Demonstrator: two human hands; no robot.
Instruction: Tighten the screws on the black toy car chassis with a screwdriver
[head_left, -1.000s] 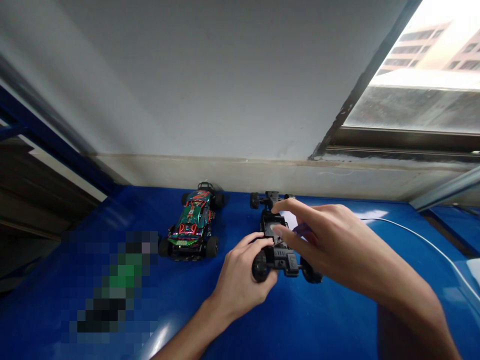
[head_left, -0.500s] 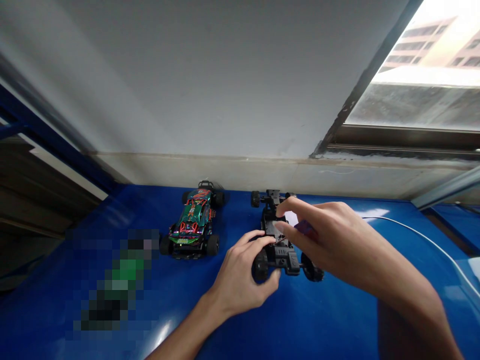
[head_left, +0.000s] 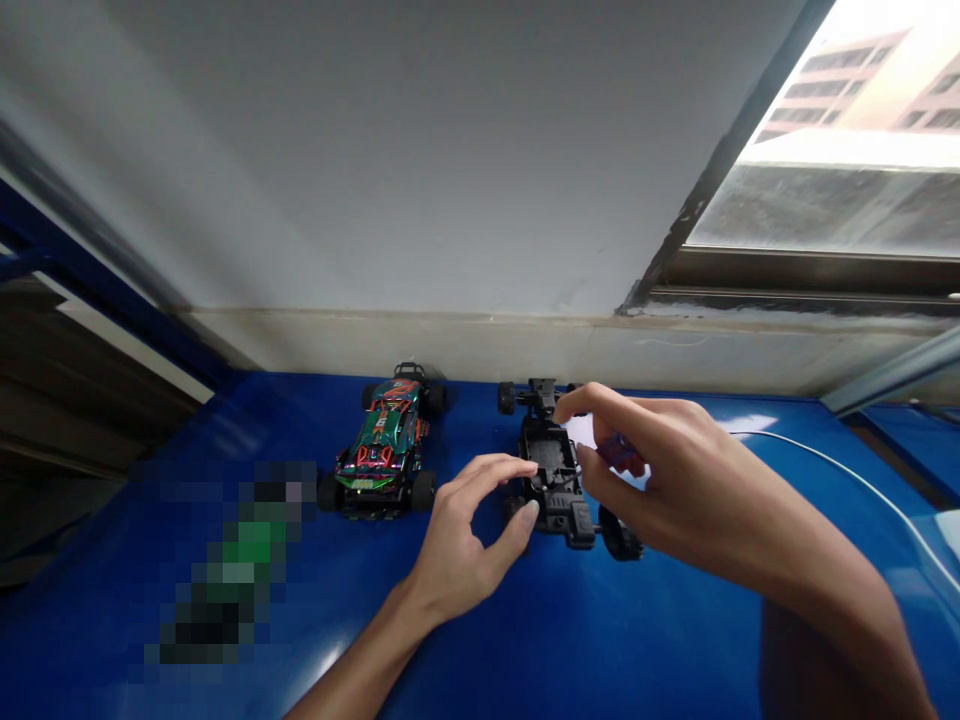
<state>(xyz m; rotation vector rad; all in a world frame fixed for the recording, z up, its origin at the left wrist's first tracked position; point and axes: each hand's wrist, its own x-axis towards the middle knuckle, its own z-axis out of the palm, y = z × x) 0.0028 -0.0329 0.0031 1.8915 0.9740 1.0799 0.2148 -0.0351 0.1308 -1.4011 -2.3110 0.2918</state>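
An upturned black toy car chassis [head_left: 559, 505] with knobby wheels lies on the blue table, its shallow rectangular compartment facing up. My right hand [head_left: 660, 450] is over its right side. The curled fingers hold what looks like a screwdriver [head_left: 619, 452] with a purple-red handle, its thin dark shaft reaching toward the compartment. Thumb and index finger of that hand are apart at the compartment's right edge; whether they pinch a thin part there is unclear. My left hand [head_left: 469, 530] is open beside the near left wheel, index fingertip at the chassis edge.
A green and orange toy car [head_left: 384, 440] stands upright to the left. Further left is a pixelated green and black object [head_left: 240, 560]. A white cable [head_left: 847, 470] runs along the right. The wall [head_left: 450, 340] borders the table's far edge.
My left hand has let go of the near left wheel and drawn slightly left, with thumb free. My right thumb and index finger have moved right, uncovering more of the compartment.
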